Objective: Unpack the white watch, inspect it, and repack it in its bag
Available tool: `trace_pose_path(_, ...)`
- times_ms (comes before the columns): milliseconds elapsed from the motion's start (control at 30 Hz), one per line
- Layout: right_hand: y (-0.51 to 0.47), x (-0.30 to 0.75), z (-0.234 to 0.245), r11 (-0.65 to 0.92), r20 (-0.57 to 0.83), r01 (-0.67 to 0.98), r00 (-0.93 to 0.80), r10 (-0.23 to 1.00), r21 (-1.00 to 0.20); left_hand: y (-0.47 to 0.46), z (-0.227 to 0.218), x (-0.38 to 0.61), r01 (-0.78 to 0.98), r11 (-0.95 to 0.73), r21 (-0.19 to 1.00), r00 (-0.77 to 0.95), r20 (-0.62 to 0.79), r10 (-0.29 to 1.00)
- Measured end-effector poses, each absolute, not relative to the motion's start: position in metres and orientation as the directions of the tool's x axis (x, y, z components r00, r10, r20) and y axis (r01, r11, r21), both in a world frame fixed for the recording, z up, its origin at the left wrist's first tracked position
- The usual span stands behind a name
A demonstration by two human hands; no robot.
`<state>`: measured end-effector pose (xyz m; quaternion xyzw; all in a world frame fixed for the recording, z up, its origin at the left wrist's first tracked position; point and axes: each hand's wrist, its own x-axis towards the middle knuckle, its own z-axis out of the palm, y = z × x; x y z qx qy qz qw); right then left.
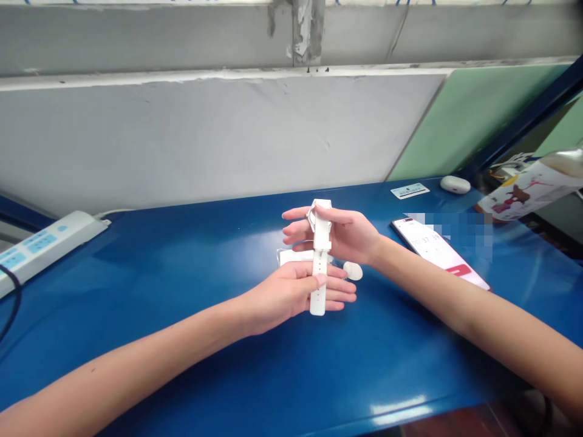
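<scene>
A white watch strap point(319, 258) with a row of small holes hangs lengthwise between my hands above the blue table. My left hand point(291, 288) pinches its lower, holed part, the thumb on top and the fingers stretched out behind. Higher up, my right hand point(348, 233) grips the other end with the thumb over it and the fingers behind. Beneath the hands lies a flat white rectangular item point(291, 256), partly hidden. Close to my left fingertips is a white round piece point(353, 271).
At the right lie a lit phone point(444, 252), a card point(410, 190) and a white earbud case point(455, 184). A labelled bottle point(532, 185) is at the far right. A white power strip point(52, 246) with a cable sits at the left. A wall panel point(204, 139) stands behind the table point(182, 382).
</scene>
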<state>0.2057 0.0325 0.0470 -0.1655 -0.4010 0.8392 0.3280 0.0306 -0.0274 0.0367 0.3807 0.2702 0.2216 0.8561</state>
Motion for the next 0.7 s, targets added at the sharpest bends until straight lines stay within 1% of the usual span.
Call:
trace_pose_path(133, 0.032, 0.205, 0.044, -0.463, -0.013, -0.423, -0.727, 0.686, -0.779, -0.028, 0.037, 0.03, -0.149, 0.608, 0.78, 0.753, -0.308, 0.581)
trace_pose_path(267, 0.031, 0.205, 0.045, -0.462, -0.023, -0.431, -0.712, 0.702, -0.776, -0.027, 0.036, 0.031, -0.176, 0.602, 0.779, 0.765, -0.276, 0.581)
trace_pose_path(433, 0.031, 0.203, 0.045, -0.458, -0.027, -0.456, -0.685, 0.728, -0.763, -0.025, 0.035, 0.031, -0.214, 0.618, 0.757, 0.758, -0.271, 0.594)
trace_pose_path(567, 0.034, 0.198, 0.045, -0.465, 0.005, -0.503, -0.683, 0.731, -0.729, -0.025, 0.036, 0.031, -0.217, 0.63, 0.745, 0.743, -0.293, 0.602)
trace_pose_path(700, 0.038, 0.196, 0.044, -0.466, 0.002, -0.536, -0.658, 0.753, -0.703, -0.026, 0.041, 0.032, -0.25, 0.661, 0.708, 0.73, -0.31, 0.609)
